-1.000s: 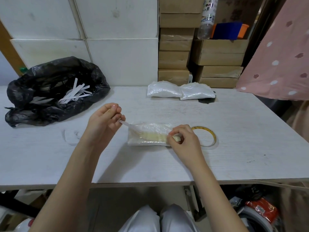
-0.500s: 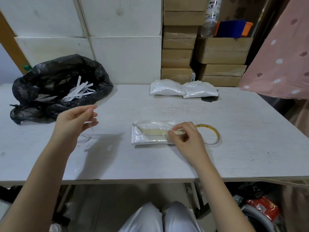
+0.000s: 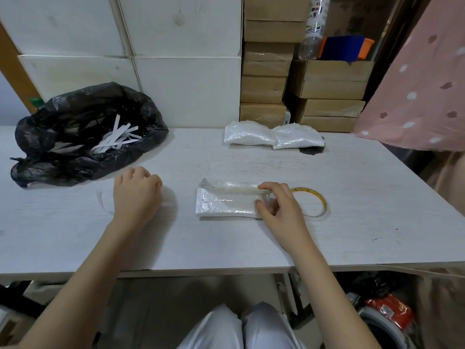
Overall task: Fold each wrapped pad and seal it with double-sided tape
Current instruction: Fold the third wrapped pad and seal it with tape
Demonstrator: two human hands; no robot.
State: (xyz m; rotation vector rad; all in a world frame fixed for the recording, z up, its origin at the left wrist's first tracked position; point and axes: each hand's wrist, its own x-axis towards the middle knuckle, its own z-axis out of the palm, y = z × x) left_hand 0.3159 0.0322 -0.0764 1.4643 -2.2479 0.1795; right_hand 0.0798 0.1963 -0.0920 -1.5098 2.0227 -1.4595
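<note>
White boxes and stacked cartons stood behind your white table point(image 3: 352, 197). From the head view, your right hand point(image 3: 281, 210) pinched the right end of the wrapped pad point(image 3: 226, 205) lying mid-table, with the tape roll point(image 3: 319, 200) just beside it. Your left hand point(image 3: 136, 195) rested knuckles-up with fingers curled; I cannot tell whether it held anything. A black bag point(image 3: 83, 137) of paper strips point(image 3: 118, 139) sat far left, two finished pads point(image 3: 271, 134) at the back.

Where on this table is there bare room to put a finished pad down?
Free: the table right of the tape ring, and the middle strip between the black bag and the two pads at the back. Crowded: around the left hand, right hand and pad.
</note>
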